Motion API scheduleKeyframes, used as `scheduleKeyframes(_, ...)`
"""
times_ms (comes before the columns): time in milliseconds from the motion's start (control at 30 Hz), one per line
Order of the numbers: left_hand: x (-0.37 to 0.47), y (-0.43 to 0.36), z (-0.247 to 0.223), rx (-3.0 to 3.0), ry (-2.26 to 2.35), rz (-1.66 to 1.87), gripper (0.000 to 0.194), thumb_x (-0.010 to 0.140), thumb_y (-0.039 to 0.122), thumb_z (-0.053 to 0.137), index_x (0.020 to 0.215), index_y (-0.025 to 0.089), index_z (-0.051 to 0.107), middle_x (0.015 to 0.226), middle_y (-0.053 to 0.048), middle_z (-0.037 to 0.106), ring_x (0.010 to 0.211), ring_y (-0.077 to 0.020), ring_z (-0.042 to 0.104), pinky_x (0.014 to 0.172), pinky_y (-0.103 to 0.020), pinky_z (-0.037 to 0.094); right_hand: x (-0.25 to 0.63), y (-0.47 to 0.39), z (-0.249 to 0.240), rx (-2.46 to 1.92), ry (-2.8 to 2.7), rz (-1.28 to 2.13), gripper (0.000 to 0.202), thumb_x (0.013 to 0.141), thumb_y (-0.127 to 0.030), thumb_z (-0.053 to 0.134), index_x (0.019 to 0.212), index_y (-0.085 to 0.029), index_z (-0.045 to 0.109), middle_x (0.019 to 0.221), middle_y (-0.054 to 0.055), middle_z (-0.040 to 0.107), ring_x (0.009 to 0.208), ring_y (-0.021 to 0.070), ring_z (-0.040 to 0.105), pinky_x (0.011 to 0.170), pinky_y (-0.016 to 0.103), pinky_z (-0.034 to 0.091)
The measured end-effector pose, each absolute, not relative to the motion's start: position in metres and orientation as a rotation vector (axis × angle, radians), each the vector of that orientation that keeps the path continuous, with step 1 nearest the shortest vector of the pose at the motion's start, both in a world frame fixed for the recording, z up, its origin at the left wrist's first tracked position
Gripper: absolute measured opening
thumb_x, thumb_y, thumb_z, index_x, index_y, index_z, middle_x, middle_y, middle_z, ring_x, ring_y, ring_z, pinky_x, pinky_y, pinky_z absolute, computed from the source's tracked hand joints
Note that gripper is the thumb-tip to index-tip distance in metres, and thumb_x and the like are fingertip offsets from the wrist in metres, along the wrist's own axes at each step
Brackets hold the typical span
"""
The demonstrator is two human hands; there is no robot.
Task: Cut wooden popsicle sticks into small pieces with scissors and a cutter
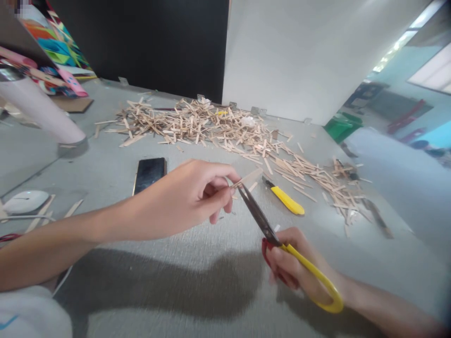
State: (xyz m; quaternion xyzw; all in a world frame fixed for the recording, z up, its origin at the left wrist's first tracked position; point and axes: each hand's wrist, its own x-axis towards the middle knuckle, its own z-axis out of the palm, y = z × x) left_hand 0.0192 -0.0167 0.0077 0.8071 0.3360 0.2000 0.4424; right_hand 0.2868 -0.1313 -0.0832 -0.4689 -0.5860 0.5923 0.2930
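Note:
My left hand pinches a thin wooden stick between thumb and index finger near the middle of the view. At lower right, my right hand is wrapped round scissors with yellow and red handles. The narrow scissor blades point up and left, their tips at the stick beside my left fingertips. Just right of the stick, a yellow utility knife lies on the grey table.
Wooden stick pieces spread in a long pile across the back and right. A black phone lies behind my left wrist. A pale bottle and a white mouse are at left. Black and white panels stand behind.

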Motion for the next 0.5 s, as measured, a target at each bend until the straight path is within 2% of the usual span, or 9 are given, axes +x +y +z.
scheduleKeyframes(67,0.0194,-0.0172,0.0075,2.0,0.839,0.51,0.012,0.106,0.023,0.059,0.108,0.018,0.07,0.077,0.003,0.076,0.056,-0.0092,0.067,0.049,-0.016,0.048,0.2846,-0.13,-0.0789,-1.251,-1.54,1.618,0.059,0.104,-0.068,0.064,0.07,-0.021,0.053,0.057,-0.005,0.05,0.042,0.0062,0.04,0.043,0.02,0.039)
scheduleKeyframes(167,0.02,-0.0176,0.007,2.006,0.834,0.517,0.012,0.106,0.022,0.06,0.105,0.018,0.07,0.076,0.002,0.076,0.056,-0.0091,0.067,0.048,-0.016,0.047,0.2812,-0.1281,-0.0736,-1.241,-1.509,1.651,0.058,0.103,-0.063,0.068,0.066,-0.023,0.049,0.051,-0.009,0.041,0.041,0.0065,0.037,0.047,0.02,0.047)
scheduleKeyframes(300,0.0204,-0.0179,0.0066,2.006,0.827,0.515,0.012,0.104,0.02,0.06,0.103,0.018,0.071,0.076,0.002,0.076,0.056,-0.0089,0.067,0.047,-0.016,0.047,0.2803,-0.1275,-0.0737,-1.273,-1.512,1.646,0.054,0.102,-0.056,0.07,0.065,-0.024,0.048,0.048,-0.011,0.036,0.039,0.0069,0.034,0.052,0.022,0.055)
scheduleKeyframes(400,0.0192,-0.0183,0.0057,1.998,0.831,0.503,0.012,0.104,0.019,0.06,0.105,0.018,0.072,0.077,0.002,0.077,0.056,-0.0089,0.067,0.047,-0.016,0.047,0.2807,-0.1276,-0.0746,-1.285,-1.521,1.633,0.053,0.101,-0.053,0.072,0.065,-0.024,0.047,0.048,-0.011,0.034,0.039,0.0065,0.033,0.051,0.021,0.055)
scheduleKeyframes(500,0.0179,-0.0187,0.0052,1.981,0.835,0.484,0.013,0.103,0.02,0.06,0.107,0.018,0.072,0.078,0.002,0.077,0.056,-0.0088,0.067,0.047,-0.015,0.048,0.281,-0.1275,-0.0742,-1.302,-1.522,1.631,0.051,0.1,-0.047,0.076,0.065,-0.023,0.047,0.05,-0.01,0.039,0.041,0.0063,0.036,0.047,0.018,0.049)
